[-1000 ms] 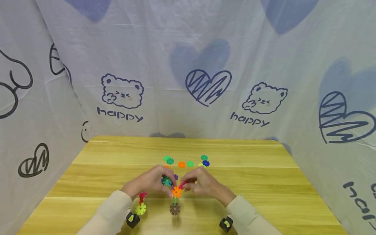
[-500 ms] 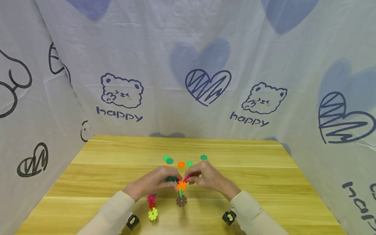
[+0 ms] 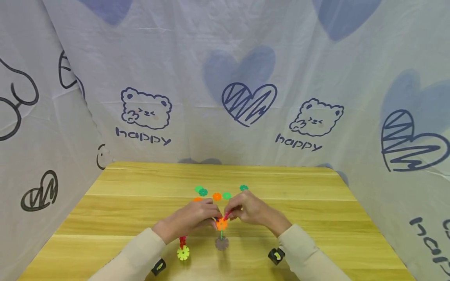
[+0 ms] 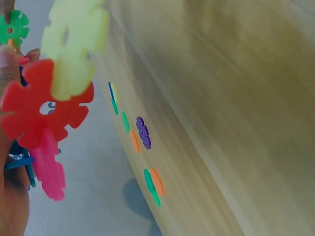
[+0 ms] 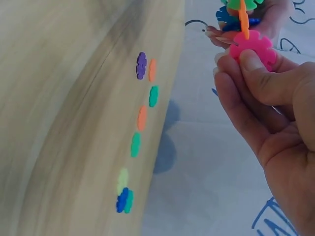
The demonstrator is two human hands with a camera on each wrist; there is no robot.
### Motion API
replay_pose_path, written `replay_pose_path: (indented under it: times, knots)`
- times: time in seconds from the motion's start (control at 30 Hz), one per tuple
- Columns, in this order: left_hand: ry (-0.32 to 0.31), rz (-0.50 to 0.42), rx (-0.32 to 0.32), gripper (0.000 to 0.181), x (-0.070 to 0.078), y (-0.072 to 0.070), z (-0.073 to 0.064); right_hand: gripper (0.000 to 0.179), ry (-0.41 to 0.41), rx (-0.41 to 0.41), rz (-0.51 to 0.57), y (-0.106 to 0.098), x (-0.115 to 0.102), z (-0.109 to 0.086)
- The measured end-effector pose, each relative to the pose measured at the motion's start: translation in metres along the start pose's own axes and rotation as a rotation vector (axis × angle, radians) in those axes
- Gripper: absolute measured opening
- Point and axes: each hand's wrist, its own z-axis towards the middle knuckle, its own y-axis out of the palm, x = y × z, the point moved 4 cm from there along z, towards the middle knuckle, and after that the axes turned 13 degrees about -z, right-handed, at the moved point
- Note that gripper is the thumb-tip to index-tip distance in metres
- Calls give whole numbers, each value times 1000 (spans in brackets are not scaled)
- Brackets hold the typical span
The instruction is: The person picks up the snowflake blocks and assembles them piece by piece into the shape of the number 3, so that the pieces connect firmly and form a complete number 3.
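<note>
We observed the right hand [image 3: 250,208], its grip pinching the pink disc [image 5: 264,43] against the orange disc [image 3: 221,224]; we could not confirm slot engagement. The left hand [image 3: 190,218] had its grip clasped on the disc assembly [image 4: 35,127], above the worktop [image 3: 299,187]. A purple disc [image 5: 141,65] lay loose beyond.

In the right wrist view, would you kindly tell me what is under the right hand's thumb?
Under the thumb of the right hand is a pink notched disc. Its upper rim shows, with an orange disc, edge-on, overlapping it; the part the thumb covers cannot be seen.
</note>
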Motion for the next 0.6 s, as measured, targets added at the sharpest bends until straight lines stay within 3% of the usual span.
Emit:
replay_pose_path:
  times: [0.23,0.47,0.6]
  knots:
    - [-6,-3,-21,23,-3,6,0,19,-10,62,55,12,8,-6]
    - [0,21,-59,23,-4,14,-1,16,-72,73,2,16,0,-6]
    - [-42,-9,-59,25,-7,14,-1,15,-63,64,-57,8,-1,-4]
